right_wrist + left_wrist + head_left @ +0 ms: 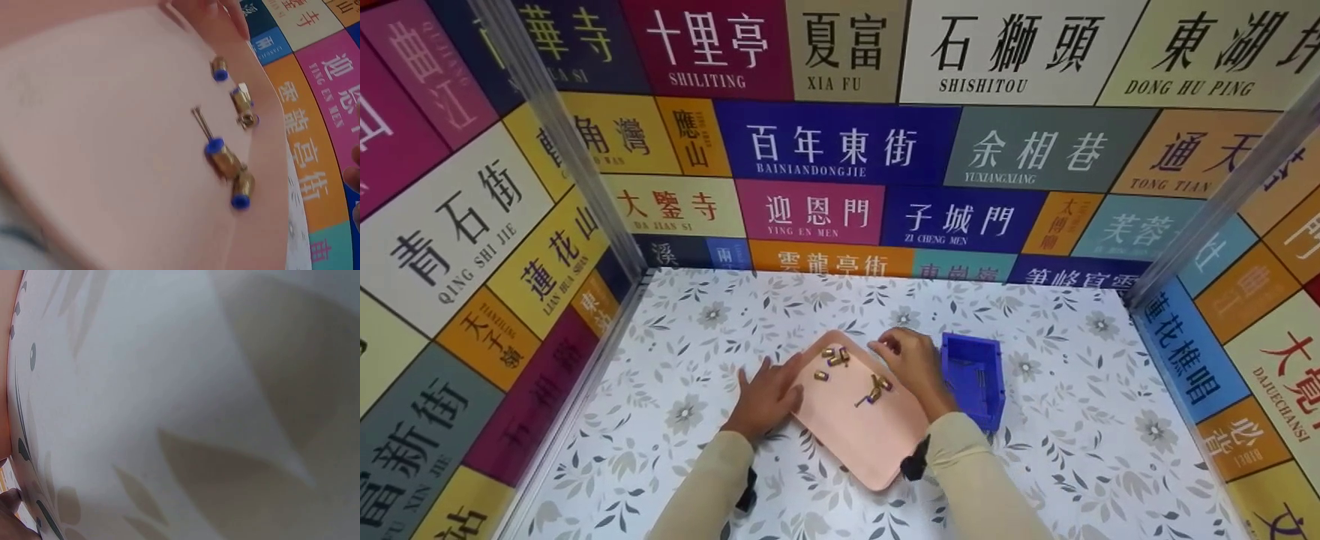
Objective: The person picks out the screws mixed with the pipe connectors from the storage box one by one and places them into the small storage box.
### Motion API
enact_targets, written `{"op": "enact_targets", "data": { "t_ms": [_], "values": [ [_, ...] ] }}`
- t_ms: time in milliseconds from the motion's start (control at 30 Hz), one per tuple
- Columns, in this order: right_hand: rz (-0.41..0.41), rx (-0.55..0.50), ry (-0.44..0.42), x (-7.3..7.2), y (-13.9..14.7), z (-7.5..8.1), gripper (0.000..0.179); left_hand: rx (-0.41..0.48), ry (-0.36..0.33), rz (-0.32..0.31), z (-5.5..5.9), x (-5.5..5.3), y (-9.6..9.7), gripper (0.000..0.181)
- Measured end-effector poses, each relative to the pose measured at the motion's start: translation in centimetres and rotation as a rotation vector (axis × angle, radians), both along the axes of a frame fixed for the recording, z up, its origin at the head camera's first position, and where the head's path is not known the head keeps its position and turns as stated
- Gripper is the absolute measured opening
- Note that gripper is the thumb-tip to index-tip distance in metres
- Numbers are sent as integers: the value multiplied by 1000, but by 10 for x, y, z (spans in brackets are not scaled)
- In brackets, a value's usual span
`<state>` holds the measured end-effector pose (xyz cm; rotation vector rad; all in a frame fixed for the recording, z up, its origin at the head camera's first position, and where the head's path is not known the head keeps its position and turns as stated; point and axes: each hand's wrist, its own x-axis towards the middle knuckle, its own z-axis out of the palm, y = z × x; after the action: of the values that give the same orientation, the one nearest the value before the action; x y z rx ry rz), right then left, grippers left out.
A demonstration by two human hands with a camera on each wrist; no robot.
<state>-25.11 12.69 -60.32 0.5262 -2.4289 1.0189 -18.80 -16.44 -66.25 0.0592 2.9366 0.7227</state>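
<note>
A pink tray (855,439) lies at a slant on the table, carrying several small brass fittings with blue ends (874,391). Two thin metal pins or screws (202,122) stick out by one fitting in the right wrist view. My left hand (767,399) rests against the tray's left rim, fingers fairly straight and spread, thumb at the edge. Over the tray's far right edge, my right hand (913,364) has bent fingers. Its fingertips (353,177) only just enter the right wrist view, so whether they pinch something small is hidden.
Right of the tray stands a blue bin (995,384) with a few thin metal pieces inside. A flower-patterned cover (682,412) spreads over the table. Walls of coloured Chinese signs (840,142) enclose the back and both sides.
</note>
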Motion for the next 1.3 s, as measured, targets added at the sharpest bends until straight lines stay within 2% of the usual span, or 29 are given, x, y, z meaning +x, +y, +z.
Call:
{"op": "enact_targets", "data": {
  "t_ms": [200, 333, 567, 800, 1033, 1300],
  "values": [
    [-11, 23, -40, -4, -25, -9, 13, 10, -14, 3, 0, -1, 1, 64],
    [-24, 55, -26, -4, -35, -19, 16, 3, -13, 0, 0, -1, 3, 64],
    [-15, 111, 19, -7, -48, -35, 25, -12, 51, -32, -2, -1, 2, 62],
    [-33, 112, 32, -7, -58, -48, 20, -18, 20, -15, -3, -1, 3, 63],
    [-84, 113, 8, -5, -67, -56, 19, -6, 18, -13, -2, 0, 2, 63],
    [-110, 169, 59, -3, -73, -60, 19, 2, 21, -13, -3, -1, -1, 63]
  ]
}}
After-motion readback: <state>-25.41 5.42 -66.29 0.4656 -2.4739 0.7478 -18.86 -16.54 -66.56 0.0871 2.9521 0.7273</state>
